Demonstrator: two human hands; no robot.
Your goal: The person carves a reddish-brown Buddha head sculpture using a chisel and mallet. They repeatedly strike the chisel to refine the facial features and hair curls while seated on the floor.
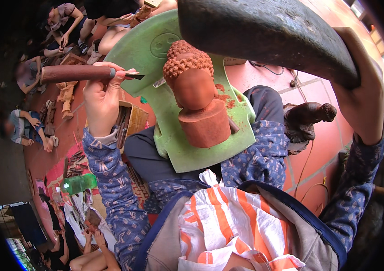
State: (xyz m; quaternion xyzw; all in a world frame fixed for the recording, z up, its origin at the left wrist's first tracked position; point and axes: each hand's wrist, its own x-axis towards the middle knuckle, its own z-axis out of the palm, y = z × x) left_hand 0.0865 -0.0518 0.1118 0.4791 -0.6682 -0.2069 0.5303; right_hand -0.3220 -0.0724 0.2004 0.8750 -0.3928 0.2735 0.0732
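The carved head (195,88) stands on the plastic board (165,135) across my lap. My left hand (103,97) holds the chisel (81,73) left of it, blade toward it. My right hand (363,90) holds the mallet (264,31) above and right. A small figure (307,119) lies on the floor (323,149) right of my knee; a tool box (128,121) sits left.

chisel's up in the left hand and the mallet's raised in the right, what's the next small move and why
Probably bring the chisel tip down onto the carved wooden head. The left hand holds the blade in the air, to the left of the curled hair and not touching it, while the right hand has the dark mallet lifted. A strike needs the edge seated first.
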